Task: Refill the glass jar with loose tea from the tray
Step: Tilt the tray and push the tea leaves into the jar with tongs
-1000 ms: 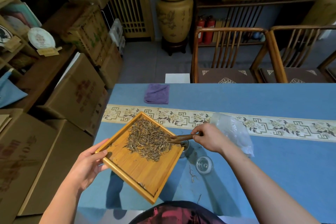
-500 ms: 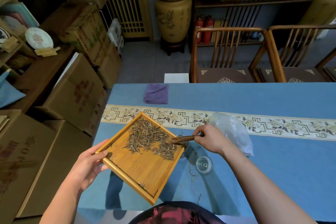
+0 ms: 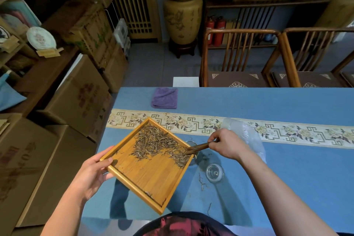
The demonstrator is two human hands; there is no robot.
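Left hand [image 3: 92, 174]: gripping the left corner of the wooden tray [image 3: 151, 176], holding it tilted above the blue table [image 3: 287, 178]. Right hand [image 3: 228, 144]: pinching a wooden scoop [image 3: 197, 147], its tip lying in the loose tea [image 3: 159, 142] at the tray's right edge. Glass jar [image 3: 190, 142]: standing just beyond that edge, mostly hidden by the tray. Glass lid [image 3: 215, 173]: lying near the jar. Plastic bag [image 3: 247, 134]: lying behind the right hand. Purple cloth [image 3: 164, 98]: lying at the far edge.

In the middle of the frame the left hand [image 3: 92, 174] holds a wooden tray [image 3: 153, 174] of loose tea [image 3: 153, 142] above the blue tabletop [image 3: 287, 178]. The right hand [image 3: 228, 144] pinches a wooden scoop [image 3: 197, 147] at the tray's right edge, over a mostly hidden glass jar [image 3: 189, 142].
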